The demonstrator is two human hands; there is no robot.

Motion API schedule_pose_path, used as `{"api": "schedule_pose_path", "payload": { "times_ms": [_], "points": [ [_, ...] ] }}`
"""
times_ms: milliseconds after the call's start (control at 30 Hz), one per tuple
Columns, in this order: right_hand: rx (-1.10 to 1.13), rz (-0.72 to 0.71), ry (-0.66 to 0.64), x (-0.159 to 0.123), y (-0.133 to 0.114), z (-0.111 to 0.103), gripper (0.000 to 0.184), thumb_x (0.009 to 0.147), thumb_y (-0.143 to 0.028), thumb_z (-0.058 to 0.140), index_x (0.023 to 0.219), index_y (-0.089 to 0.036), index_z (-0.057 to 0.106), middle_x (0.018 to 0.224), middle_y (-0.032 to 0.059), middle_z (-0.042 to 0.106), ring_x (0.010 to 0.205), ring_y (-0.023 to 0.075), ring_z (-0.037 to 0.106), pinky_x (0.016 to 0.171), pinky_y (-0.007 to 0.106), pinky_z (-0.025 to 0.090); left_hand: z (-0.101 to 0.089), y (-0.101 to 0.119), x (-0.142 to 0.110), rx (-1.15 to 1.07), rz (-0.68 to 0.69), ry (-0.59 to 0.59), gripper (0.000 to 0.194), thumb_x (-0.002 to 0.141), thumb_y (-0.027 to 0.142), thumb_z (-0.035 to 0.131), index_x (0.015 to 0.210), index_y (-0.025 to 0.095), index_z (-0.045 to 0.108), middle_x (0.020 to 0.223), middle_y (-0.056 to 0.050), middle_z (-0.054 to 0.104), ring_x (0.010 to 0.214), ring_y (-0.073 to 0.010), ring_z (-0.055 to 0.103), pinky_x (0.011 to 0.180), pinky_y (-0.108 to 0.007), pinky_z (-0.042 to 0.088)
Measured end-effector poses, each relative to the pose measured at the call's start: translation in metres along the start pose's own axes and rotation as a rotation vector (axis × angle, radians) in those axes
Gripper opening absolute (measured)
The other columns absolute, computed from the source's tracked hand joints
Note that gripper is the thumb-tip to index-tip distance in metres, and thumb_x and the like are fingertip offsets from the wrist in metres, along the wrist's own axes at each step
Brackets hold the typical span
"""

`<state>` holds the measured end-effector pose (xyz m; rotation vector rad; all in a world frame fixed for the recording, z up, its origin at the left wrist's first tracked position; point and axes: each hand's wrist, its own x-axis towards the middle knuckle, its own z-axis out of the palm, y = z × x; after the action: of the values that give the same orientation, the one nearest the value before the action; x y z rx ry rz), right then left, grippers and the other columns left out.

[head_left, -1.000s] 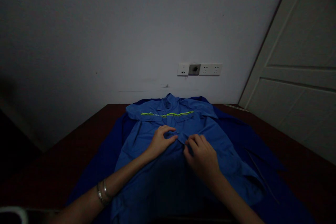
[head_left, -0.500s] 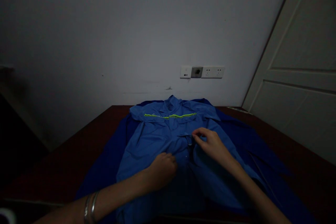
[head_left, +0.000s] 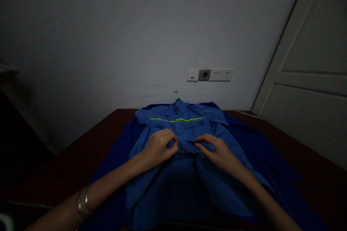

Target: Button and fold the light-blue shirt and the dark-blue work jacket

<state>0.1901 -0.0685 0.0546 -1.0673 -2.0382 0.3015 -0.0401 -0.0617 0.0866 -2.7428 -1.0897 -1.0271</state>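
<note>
I have left hand (head_left: 162,145) and right hand (head_left: 217,149) each pinching light-blue work jacket (head_left: 187,148) mid-front, royal-blue garment (head_left: 252,140) beneath.

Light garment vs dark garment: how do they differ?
Shade: the light garment is a paler blue; the dark garment is a deeper blue.
Layering: the light garment lies on top; the dark garment lies beneath, showing past both its sides.
Handling: the left hand and right hand pinch the light garment; neither pinches the dark garment.
Shared: both are blue cloth, spread over the table.
</note>
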Motion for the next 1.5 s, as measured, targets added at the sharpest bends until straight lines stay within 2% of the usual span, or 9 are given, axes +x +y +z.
{"api": "schedule_pose_path", "payload": {
  "times_ms": [267, 433, 667, 867, 967, 1133, 1267, 1367, 1500],
  "points": [
    [0.064, -0.047, 0.064, -0.003, -0.022, 0.002, 0.034, 0.076, -0.031, 0.063, 0.108, -0.022, 0.058, 0.101, 0.0040, 0.066, 0.087, 0.0173, 0.062, 0.078, 0.031, 0.050, -0.014, -0.004, 0.014, -0.123, -0.098, 0.199, 0.009, 0.072, 0.011, 0.052, 0.071, 0.016, 0.059, 0.073, -0.002, 0.061, 0.071, -0.0142, 0.056, 0.069, -0.025, 0.043],
    [0.006, -0.081, 0.154, 0.002, -0.015, 0.008, 0.012, 0.080, -0.019, 0.054, 0.091, -0.020, 0.060, 0.082, 0.0020, 0.067, 0.074, 0.0153, 0.063, 0.069, 0.028, 0.051, -0.014, -0.003, 0.015, -0.191, -0.140, 0.213, 0.008, 0.068, 0.011, 0.052, 0.067, 0.016, 0.058, 0.070, -0.001, 0.059, 0.070, -0.0146, 0.055, 0.069, -0.027, 0.043],
    [-0.040, -0.223, 0.188, 0.002, -0.013, 0.007, 0.014, 0.081, -0.014, 0.049, 0.089, -0.020, 0.060, 0.087, 0.0035, 0.067, 0.079, 0.0157, 0.063, 0.072, 0.028, 0.052, -0.020, -0.009, 0.014, -0.468, -0.108, -0.002, 0.015, 0.076, 0.020, 0.050, 0.065, 0.015, 0.059, 0.075, -0.003, 0.062, 0.076, -0.0157, 0.057, 0.075, -0.029, 0.044],
    [-0.125, -0.403, 0.136, 0.002, -0.017, 0.009, 0.016, 0.084, -0.011, 0.047, 0.094, -0.018, 0.058, 0.091, 0.0066, 0.066, 0.086, 0.0165, 0.062, 0.077, 0.030, 0.051, -0.006, 0.001, 0.011, -0.557, -0.271, -0.217, 0.033, 0.072, 0.036, 0.065, 0.100, 0.018, 0.066, 0.104, -0.006, 0.066, 0.100, -0.0206, 0.057, 0.092, -0.034, 0.040],
    [-0.120, -0.411, 0.121, 0.003, -0.020, 0.009, 0.018, 0.085, -0.010, 0.045, 0.094, -0.018, 0.058, 0.091, 0.0068, 0.066, 0.087, 0.0164, 0.062, 0.077, 0.030, 0.051, 0.008, 0.007, 0.007, -0.600, -0.303, -0.224, 0.038, 0.068, 0.034, 0.069, 0.102, 0.016, 0.066, 0.104, -0.006, 0.067, 0.101, -0.0212, 0.058, 0.092, -0.033, 0.041],
    [0.008, -0.373, 0.052, 0.003, -0.021, 0.007, 0.019, 0.085, -0.013, 0.045, 0.096, -0.019, 0.059, 0.092, 0.0058, 0.065, 0.088, 0.0151, 0.062, 0.077, 0.027, 0.050, 0.024, 0.003, 0.003, -0.634, -0.337, -0.149, 0.023, 0.069, 0.024, 0.066, 0.090, 0.015, 0.069, 0.091, -0.004, 0.070, 0.088, -0.0186, 0.061, 0.083, -0.029, 0.046],
    [0.026, -0.153, 0.124, 0.002, -0.016, 0.006, 0.016, 0.083, -0.017, 0.048, 0.092, -0.019, 0.061, 0.088, 0.0040, 0.065, 0.078, 0.0142, 0.062, 0.071, 0.026, 0.050, 0.030, -0.011, 0.005, -0.725, -0.413, -0.083, 0.020, 0.067, 0.025, 0.067, 0.083, 0.013, 0.070, 0.085, -0.006, 0.070, 0.080, -0.0185, 0.062, 0.076, -0.028, 0.047],
    [-0.065, 0.006, 0.177, -0.003, -0.012, 0.010, 0.013, 0.081, -0.019, 0.048, 0.085, -0.018, 0.060, 0.077, 0.0026, 0.063, 0.063, 0.0120, 0.058, 0.058, 0.022, 0.046, 0.034, -0.022, 0.006, -0.834, -0.518, -0.029, 0.025, 0.065, 0.029, 0.069, 0.083, 0.011, 0.069, 0.083, -0.007, 0.070, 0.075, -0.0185, 0.063, 0.071, -0.029, 0.048],
    [-0.321, 0.081, 0.069, -0.020, -0.015, 0.028, 0.006, 0.079, -0.023, 0.051, 0.078, -0.019, 0.055, 0.068, -0.0002, 0.058, 0.056, 0.0111, 0.054, 0.052, 0.022, 0.037, 0.040, -0.030, 0.006, -0.905, -0.637, 0.077, 0.032, 0.059, 0.032, 0.073, 0.084, 0.012, 0.068, 0.076, -0.005, 0.069, 0.069, -0.0172, 0.063, 0.064, -0.027, 0.047]
  ]
}}
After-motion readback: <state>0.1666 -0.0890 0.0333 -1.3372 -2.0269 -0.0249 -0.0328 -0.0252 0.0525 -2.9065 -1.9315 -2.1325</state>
